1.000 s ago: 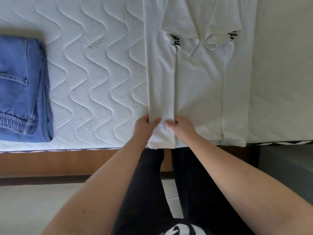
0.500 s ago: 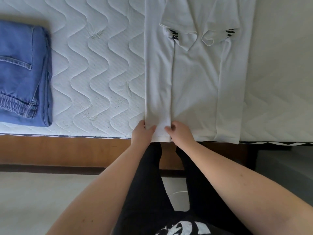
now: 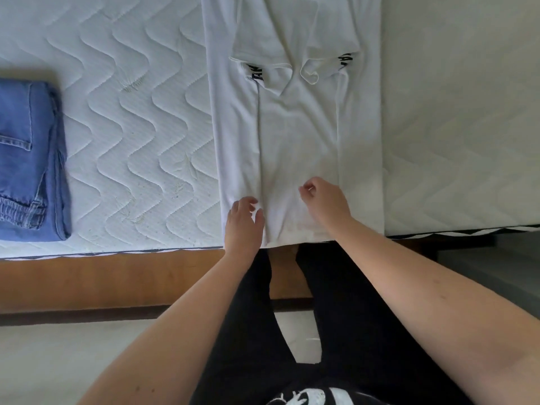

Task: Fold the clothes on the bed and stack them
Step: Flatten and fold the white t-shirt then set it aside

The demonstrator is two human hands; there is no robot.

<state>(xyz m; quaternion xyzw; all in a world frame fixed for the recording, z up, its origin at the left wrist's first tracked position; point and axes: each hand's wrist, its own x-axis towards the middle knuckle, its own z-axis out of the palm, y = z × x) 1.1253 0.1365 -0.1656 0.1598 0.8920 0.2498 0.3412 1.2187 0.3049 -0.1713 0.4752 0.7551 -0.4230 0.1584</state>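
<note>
A white T-shirt (image 3: 295,135) is laid flat on the bed (image 3: 131,118), running from the near edge to the far side, right of the middle. Both of its long sides are folded inward, and the two sleeves are turned in so that they meet near the far end, with black lettering showing on each. The left hand (image 3: 244,222) is rested on the near left corner of the T-shirt, beside the edge of the left folded panel; its fingers are loosely bent and spread, and nothing is gripped by them. The right hand (image 3: 324,200) is held over the near middle of the T-shirt with its fingers curled inward; whether any cloth is pinched by them cannot be told. Folded blue jeans (image 3: 27,162) are placed at the left of the bed, well apart from the T-shirt. A wooden bed frame (image 3: 117,280) is seen below the mattress edge.
</note>
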